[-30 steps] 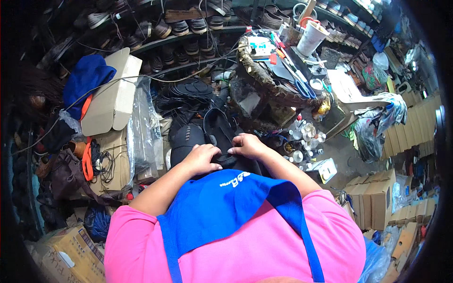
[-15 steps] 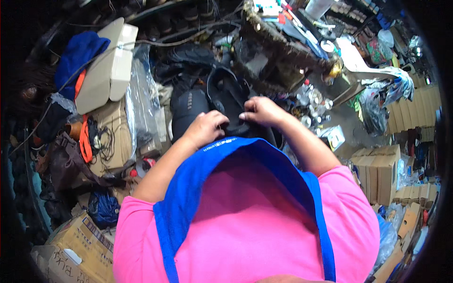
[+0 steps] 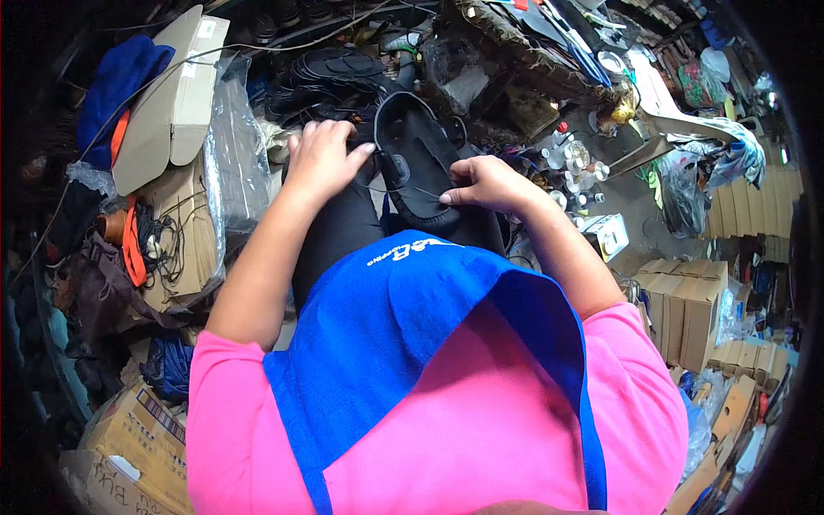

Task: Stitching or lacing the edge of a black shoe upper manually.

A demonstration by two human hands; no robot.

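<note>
A black slip-on shoe (image 3: 418, 159), its opening facing up, lies over my lap with the toe toward me. On its right side my right hand (image 3: 489, 184) is closed, thumb and bent fingers pinching a thin thread (image 3: 399, 188). The thread crosses the shoe's front part toward the left. Left of the shoe, my left hand (image 3: 322, 161) is raised above my dark-clothed leg, thumb and fingers apart. The thread's left end runs under or beside this hand; whether it loops round it cannot be made out.
A blue apron (image 3: 378, 292) covers my front. Black soles (image 3: 335, 73) are piled beyond the shoe. Flattened cardboard (image 3: 176, 103) leans at the left. A cluttered workbench (image 3: 549, 51) stands far right, with small bottles (image 3: 579, 167) below it and cardboard boxes (image 3: 682, 309) at the right.
My left hand has moved away from the shoe, up and left, and its fingers have spread. The thread now shows stretched across the shoe, whose opening is more visible. My right hand has shifted slightly.
</note>
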